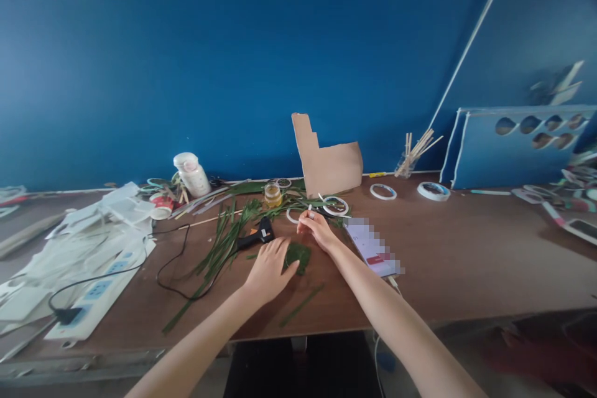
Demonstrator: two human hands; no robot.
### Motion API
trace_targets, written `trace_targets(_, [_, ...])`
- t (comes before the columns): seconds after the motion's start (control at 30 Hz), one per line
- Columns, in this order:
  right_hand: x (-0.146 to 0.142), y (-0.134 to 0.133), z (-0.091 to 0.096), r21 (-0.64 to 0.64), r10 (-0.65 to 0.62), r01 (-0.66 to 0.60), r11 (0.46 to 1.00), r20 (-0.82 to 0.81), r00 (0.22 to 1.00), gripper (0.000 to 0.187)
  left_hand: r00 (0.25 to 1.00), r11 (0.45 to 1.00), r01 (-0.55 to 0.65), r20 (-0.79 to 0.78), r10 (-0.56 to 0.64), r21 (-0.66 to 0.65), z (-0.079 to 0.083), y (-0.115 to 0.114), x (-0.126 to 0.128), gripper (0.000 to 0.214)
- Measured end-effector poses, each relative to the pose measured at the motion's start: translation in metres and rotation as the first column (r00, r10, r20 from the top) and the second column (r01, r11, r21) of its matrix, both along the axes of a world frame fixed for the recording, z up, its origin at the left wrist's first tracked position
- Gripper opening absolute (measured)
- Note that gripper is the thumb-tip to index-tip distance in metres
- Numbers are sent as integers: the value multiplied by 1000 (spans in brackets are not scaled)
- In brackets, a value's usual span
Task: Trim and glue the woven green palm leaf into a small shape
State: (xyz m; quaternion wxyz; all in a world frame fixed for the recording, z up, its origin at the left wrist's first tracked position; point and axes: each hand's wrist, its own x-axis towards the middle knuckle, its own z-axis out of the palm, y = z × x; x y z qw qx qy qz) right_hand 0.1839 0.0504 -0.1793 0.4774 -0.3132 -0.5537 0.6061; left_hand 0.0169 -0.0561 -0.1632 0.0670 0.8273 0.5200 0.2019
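Observation:
My left hand (pixel 270 270) rests on a dark green folded leaf piece (pixel 298 257), its fingertips pressing the piece's left side against the brown tabletop (pixel 433 261). My right hand (pixel 315 228) is just above that piece and pinches a small white strip (pixel 309 208). Close by, a black hot glue gun (pixel 255 236) lies among loose long green leaf strips (pixel 222 249). Dark scissors (pixel 324 212) seem to lie past my right fingers, partly hidden. White rings (pixel 334 205) lie beside them.
A pixelated printed booklet or phone (pixel 372 247) lies right of my hands. Further back stand a cardboard cutout (pixel 326 158), a yellow jar (pixel 273 194), a white bottle (pixel 192 174) and tape rolls (pixel 433 191). A power strip (pixel 96 295) and black cords lie left, beside white papers.

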Motion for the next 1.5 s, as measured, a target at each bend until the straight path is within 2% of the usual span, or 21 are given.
trace_targets(0.2, [0, -1, 2, 39, 10, -12, 999, 61, 998, 19, 996, 996, -56, -66, 52, -62, 3, 1, 6, 34])
trace_targets(0.3, [0, -1, 2, 26, 15, -16, 1000, 47, 999, 18, 997, 997, 50, -64, -54, -50, 5, 8, 6, 32])
trace_targets(0.4, [-1, 0, 0, 3, 13, -13, 1000, 34, 999, 18, 974, 975, 209, -79, -214, -71, 13, 20, 1, 46])
trace_targets(0.47, [-2, 1, -3, -6, -8, 8, 1000, 45, 999, 19, 964, 965, 245, -84, -253, -94, 19, 26, -2, 52])
trace_targets(0.53, [-2, 3, -5, -6, -30, 31, 1000, 59, 998, 21, 974, 975, 206, -75, -213, -87, 22, 30, -1, 48])
trace_targets(0.67, [-2, 5, -6, -6, -39, 39, 999, 50, 998, 22, 996, 1000, 23, -87, -24, -14, 17, 26, 8, 24])
trace_targets(0.8, [-1, 4, -5, 36, -9, 8, 999, 23, 1000, 20, 990, 1000, -15, -142, 11, -27, 6, 23, 15, 54])
trace_targets(0.93, [0, 6, -5, 88, -50, 42, 995, 91, 995, 19, 988, 999, 22, -150, -29, -46, 5, 30, 13, 62])
trace_targets(1.03, [2, 6, -7, 236, -192, 123, 964, 293, 937, 16, 985, 993, 106, -130, -112, -52, 7, 41, 10, 67])
trace_targets(1.13, [4, 5, -10, 432, -391, 171, 886, 494, 776, 12, 978, 983, 175, -107, -180, -56, 9, 52, 9, 68])
trace_targets(1.2, [6, 5, -11, 489, -453, 171, 855, 546, 704, 10, 982, 984, 166, -82, -170, -59, 8, 57, 10, 67])
trace_targets(1.33, [8, 7, -15, 496, -474, 189, 848, 547, 690, 9, 995, 994, 97, -23, -98, -45, 2, 60, 10, 66])
trace_targets(1.5, [8, 7, -15, 495, -458, 184, 849, 517, 723, 9, 993, 993, 113, -10, -114, -25, -2, 60, 8, 63])
